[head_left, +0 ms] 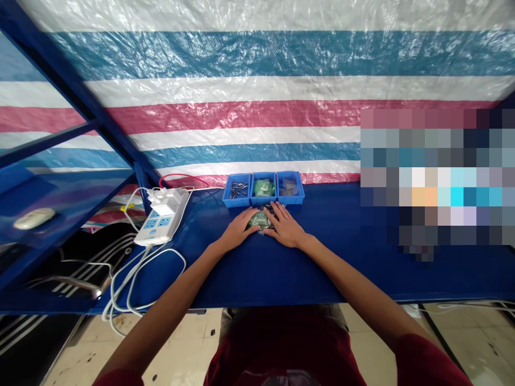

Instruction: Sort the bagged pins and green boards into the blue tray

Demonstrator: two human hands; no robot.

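A small clear plastic packet [260, 220] with green and dark contents lies on the blue table in front of three blue bins. My left hand [240, 229] rests at its left side, fingers stretched out and touching it. From the right, my right hand [287, 227] lies over the packet's edge with its fingers spread. Metal screw-like pieces [238, 190] fill the left bin [237, 203]. In the middle bin [257, 174] are green packets [264, 187]. The right bin [295, 200] contains brownish clear packets [288, 187]. What sits beneath my fingers is hidden.
To the left lies a white power strip [155, 229] with plugs and looped white cables [131, 284]. A blue metal frame [116, 142] stands at the left, with a white mouse-shaped object [34, 219] beyond. Striped plastic sheeting [249, 118] hangs behind the table [346, 246]. The right side is pixelated.
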